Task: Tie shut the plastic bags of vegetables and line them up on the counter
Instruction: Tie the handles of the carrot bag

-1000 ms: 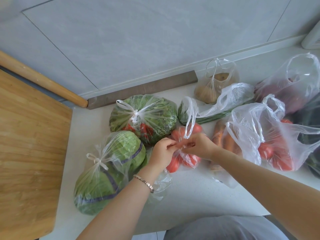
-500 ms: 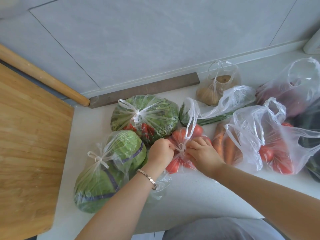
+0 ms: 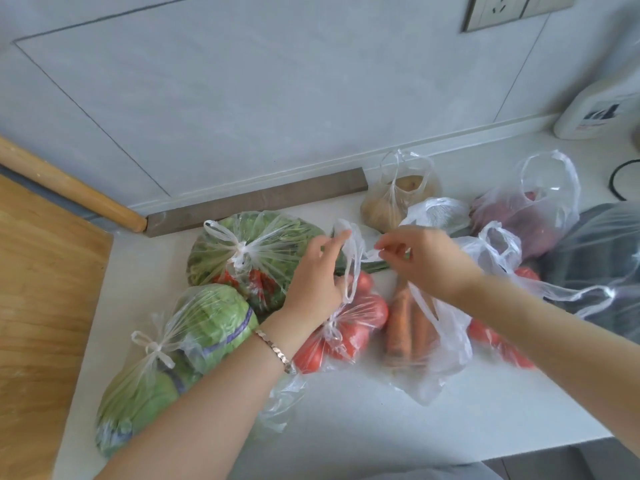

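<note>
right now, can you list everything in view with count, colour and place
cabbage bag: 1, green, tied, front left
leafy greens bag: 1, green with red, tied, behind it
tomato bag: 1, red, knotted, centre
carrot bag: 1, orange, open, right of tomatoes
potato bag: 1, tan, open, by the wall
purple vegetable bag: 1, open, back right
cutting board: 1, wood, far left
rolling pin: 1, wood, against wall
wall socket: 1, grey, top right
left hand: holds a tomato bag handle
right hand: pinches a bag handle
</note>
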`<action>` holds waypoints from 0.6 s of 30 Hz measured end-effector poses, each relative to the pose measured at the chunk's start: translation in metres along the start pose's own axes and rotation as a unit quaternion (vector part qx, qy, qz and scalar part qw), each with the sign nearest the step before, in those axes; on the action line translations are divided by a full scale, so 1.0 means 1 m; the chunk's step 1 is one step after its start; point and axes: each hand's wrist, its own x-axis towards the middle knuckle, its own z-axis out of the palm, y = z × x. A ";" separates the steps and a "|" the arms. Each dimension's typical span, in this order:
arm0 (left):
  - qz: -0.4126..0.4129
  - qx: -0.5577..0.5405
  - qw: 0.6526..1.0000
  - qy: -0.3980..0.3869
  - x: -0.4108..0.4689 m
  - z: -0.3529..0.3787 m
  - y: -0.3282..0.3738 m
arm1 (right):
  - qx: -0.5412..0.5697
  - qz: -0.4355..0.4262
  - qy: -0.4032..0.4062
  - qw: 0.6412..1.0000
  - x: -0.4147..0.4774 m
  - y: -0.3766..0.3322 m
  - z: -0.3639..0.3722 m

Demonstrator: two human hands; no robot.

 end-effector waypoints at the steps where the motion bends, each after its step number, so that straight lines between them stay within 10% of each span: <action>1: 0.022 0.025 0.999 -0.004 0.006 0.002 0.008 | -0.031 -0.008 0.045 0.998 0.007 0.008 -0.013; 9: 0.056 0.096 0.992 0.060 0.040 -0.002 0.030 | -0.353 -0.035 -0.145 0.923 0.048 0.071 -0.016; 14: -0.092 -0.158 0.981 0.065 0.053 -0.029 0.026 | 0.015 0.012 0.008 1.000 0.053 0.060 -0.029; 18: -0.159 -0.458 0.871 0.078 0.068 -0.043 0.047 | 0.368 0.118 0.061 0.920 0.057 0.023 -0.048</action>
